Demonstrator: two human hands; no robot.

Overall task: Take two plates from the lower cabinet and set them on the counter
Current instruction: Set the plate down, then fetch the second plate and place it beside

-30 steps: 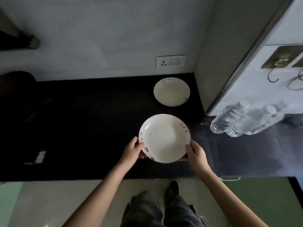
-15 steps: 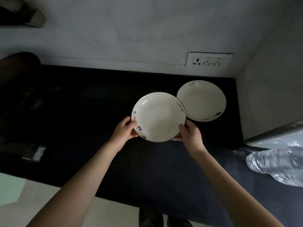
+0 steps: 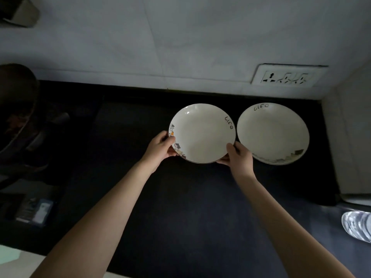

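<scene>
Two white plates with "life" written on the rim are over the black counter point(image 3: 140, 197). The right plate point(image 3: 273, 133) lies flat on the counter near the wall corner. The left plate point(image 3: 202, 133) is held by both hands, its right edge almost touching the other plate. My left hand point(image 3: 160, 147) grips its left rim by the coloured pattern. My right hand point(image 3: 239, 155) grips its lower right rim. I cannot tell whether the held plate rests on the counter.
A white wall with a socket panel point(image 3: 287, 77) runs behind the counter. A pale side wall point(image 3: 349, 137) closes the right end. Plastic water bottles point(image 3: 357, 225) lie at the lower right. Dark objects point(image 3: 18, 117) and a small packet point(image 3: 38, 211) sit at the left.
Both hands have carried the plate forward and to the right, bringing it beside the plate lying on the counter. The camera has come closer to the counter.
</scene>
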